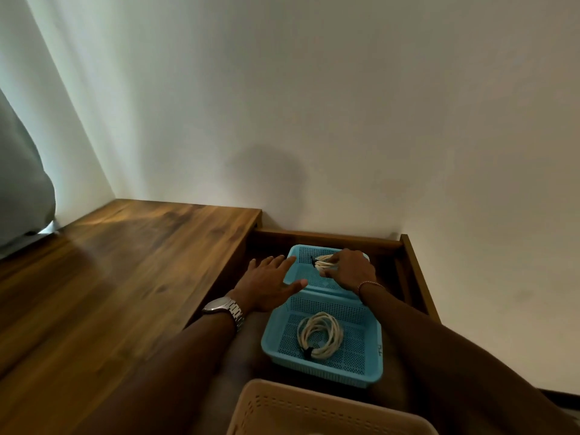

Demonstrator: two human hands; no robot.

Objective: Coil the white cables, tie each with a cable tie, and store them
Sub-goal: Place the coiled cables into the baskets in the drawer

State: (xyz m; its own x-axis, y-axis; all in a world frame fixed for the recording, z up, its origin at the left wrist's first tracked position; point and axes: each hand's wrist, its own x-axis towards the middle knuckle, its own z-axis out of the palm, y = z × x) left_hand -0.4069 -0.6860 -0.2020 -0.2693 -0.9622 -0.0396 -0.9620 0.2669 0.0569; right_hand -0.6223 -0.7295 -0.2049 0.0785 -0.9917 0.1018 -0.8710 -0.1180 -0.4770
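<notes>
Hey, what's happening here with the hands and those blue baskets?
A person is putting away coiled white cables in an open wooden drawer. The right hand grips a tied cable coil inside the far blue basket. The left hand, fingers straight, is at that basket's left rim. Another tied coil already lies in the near blue basket. A beige basket sits closest to the camera.

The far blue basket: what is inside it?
Inside the far blue basket, the right hand grips a coiled white cable with a black tie. The hand covers the basket's right part.
</notes>
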